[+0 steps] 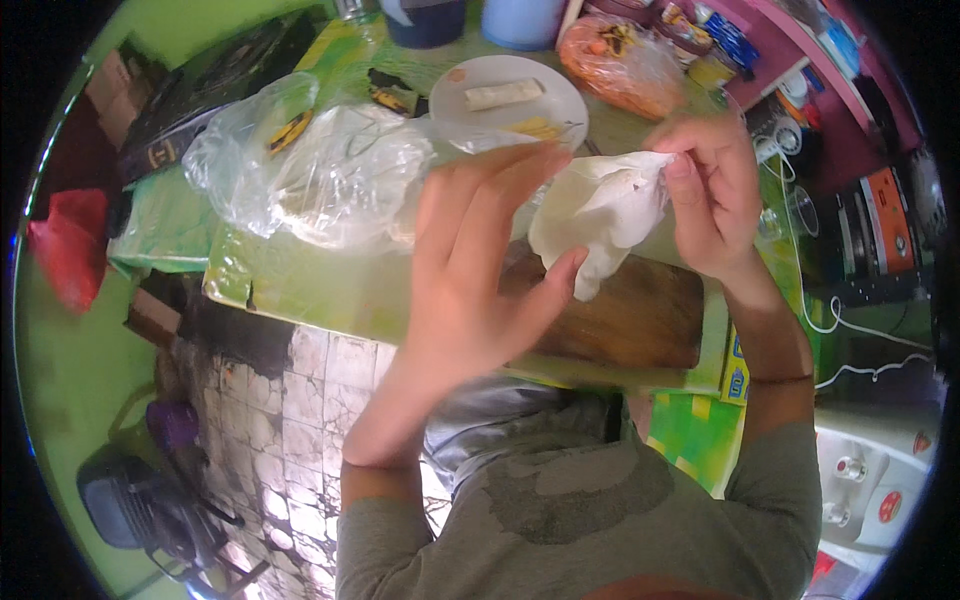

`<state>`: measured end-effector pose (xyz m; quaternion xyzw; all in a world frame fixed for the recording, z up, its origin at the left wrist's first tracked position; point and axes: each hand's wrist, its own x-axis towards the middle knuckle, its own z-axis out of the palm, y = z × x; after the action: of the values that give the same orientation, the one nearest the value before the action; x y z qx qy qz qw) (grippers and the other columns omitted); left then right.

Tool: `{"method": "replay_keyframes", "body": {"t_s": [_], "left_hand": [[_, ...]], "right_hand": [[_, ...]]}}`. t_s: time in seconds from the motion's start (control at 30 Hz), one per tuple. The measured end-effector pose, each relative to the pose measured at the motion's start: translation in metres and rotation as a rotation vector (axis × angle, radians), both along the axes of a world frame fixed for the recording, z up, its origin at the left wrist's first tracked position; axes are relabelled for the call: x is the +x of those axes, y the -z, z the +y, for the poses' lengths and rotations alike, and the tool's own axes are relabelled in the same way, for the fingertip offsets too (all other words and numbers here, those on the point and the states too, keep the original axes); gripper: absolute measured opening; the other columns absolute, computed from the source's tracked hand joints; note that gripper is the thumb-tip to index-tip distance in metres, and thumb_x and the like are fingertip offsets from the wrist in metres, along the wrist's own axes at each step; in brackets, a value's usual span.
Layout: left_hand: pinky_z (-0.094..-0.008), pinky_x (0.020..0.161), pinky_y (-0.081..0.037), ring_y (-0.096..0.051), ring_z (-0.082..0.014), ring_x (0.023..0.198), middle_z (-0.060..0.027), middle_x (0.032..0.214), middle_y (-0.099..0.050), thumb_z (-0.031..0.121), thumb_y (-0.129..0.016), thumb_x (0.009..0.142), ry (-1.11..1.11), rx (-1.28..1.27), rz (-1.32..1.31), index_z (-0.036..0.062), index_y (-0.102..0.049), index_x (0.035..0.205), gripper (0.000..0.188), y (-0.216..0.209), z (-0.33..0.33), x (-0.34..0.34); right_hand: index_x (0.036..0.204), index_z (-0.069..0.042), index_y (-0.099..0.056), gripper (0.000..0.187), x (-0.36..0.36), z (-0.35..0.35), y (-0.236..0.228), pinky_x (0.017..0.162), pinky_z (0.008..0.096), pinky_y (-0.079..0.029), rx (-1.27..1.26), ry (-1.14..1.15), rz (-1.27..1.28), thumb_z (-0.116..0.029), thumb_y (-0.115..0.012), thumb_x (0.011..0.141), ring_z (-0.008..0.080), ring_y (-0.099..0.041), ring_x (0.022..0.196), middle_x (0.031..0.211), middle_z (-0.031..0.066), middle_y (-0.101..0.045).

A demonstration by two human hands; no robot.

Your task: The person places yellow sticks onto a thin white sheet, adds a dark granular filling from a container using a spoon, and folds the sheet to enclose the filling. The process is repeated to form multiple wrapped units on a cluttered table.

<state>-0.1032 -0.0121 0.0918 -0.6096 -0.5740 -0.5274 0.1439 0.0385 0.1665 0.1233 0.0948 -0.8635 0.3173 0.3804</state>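
A thin, limp white spring roll wrapper point(605, 210) hangs from my right hand point(710, 190), pinched between thumb and fingers at its upper right corner. To its left, my left hand point(475, 260) is open, thumb and fingers spread apart. My left fingertips are close to the wrapper's edge; whether they touch it I cannot tell. Below the wrapper lies a dark brown wooden board point(635, 320). Behind the hands, a white plate point(450, 105) bears one rolled wrapper point(503, 94) and some thin yellow pieces. A clear plastic bag point(345, 180) with pale sheets inside sits left of my left hand.
Beyond the plate, a clear bag of orange shreds point(620, 65) lies on the green table point(300, 290). A blue container point(520, 22) and a dark pot point(424, 20) stand at the back. Pink shelves point(780, 35) rise at the right, with white cables point(835, 330) below.
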Motion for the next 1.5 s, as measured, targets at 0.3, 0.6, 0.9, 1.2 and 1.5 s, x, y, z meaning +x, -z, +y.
{"method": "replay_keyframes", "body": {"t_s": [0.3, 0.6, 0.9, 1.2, 1.5], "left_hand": [[-0.031, 0.092, -0.044, -0.059, -0.0207, 0.103, -0.0093, 0.108, -0.065, 0.007, -0.073, 0.081, 0.634, -0.262, -0.246, -0.0009, -0.061, 0.112, 0.034, -0.007, 0.064, 0.012], [-0.0276, 0.084, -0.045, -0.056, -0.0119, 0.09, -0.0055, 0.095, -0.063, 0.001, -0.073, 0.084, 0.663, -0.393, -0.234, -0.0019, -0.061, 0.094, 0.015, 0.019, 0.093, 0.027], [-0.0274, 0.072, -0.051, -0.065, -0.0168, 0.077, -0.0103, 0.087, -0.069, -0.002, -0.069, 0.08, 0.458, -0.212, -0.167, 0.0007, -0.068, 0.098, 0.018, 0.014, 0.122, 0.027], [-0.0378, 0.068, -0.051, -0.062, -0.0254, 0.076, -0.0067, 0.084, -0.063, 0.008, -0.071, 0.067, 0.264, -0.178, 0.469, 0.0079, -0.07, 0.101, 0.035, 0.035, 0.064, 0.049], [-0.0356, 0.063, -0.048, -0.058, -0.0195, 0.07, -0.0011, 0.077, -0.055, 0.012, -0.069, 0.059, 0.522, -0.505, 0.441, 0.009, -0.07, 0.099, 0.04, 0.099, 0.006, 0.091]], "right_hand": [[0.107, -0.001, -0.054, 0.009, 0.059, 0.012, -0.031, 0.072, 0.0211, -0.041, -0.047, -0.03, -0.17, -0.005, -0.051, 0.1, 0.0061, -0.051, 0.083, 0.097, 0.0018, -0.051], [0.105, -0.002, -0.054, 0.008, 0.112, 0.025, -0.024, 0.072, 0.0196, -0.037, -0.14, 0.103, -0.324, -0.007, -0.049, 0.1, 0.0058, -0.046, 0.079, 0.096, 0.0014, -0.051], [0.124, -0.003, -0.048, 0.043, 0.158, 0.129, 0.009, 0.087, 0.0341, -0.043, -0.4, -0.076, -0.52, -0.032, -0.061, 0.095, 0.0185, -0.051, 0.108, 0.121, 0.0108, -0.052], [0.098, -0.004, -0.058, 0.007, 0.159, 0.038, 0.057, 0.078, 0.0384, -0.049, 0.135, 0.377, -0.301, -0.004, -0.06, 0.091, 0.0318, -0.06, 0.087, 0.091, 0.0128, -0.06], [0.096, -0.008, -0.061, 0.022, 0.199, -0.037, 0.132, 0.079, 0.0395, -0.044, 0.132, 0.323, -0.542, -0.013, -0.066, 0.075, 0.0267, -0.059, 0.094, 0.096, 0.0071, -0.061]]}}
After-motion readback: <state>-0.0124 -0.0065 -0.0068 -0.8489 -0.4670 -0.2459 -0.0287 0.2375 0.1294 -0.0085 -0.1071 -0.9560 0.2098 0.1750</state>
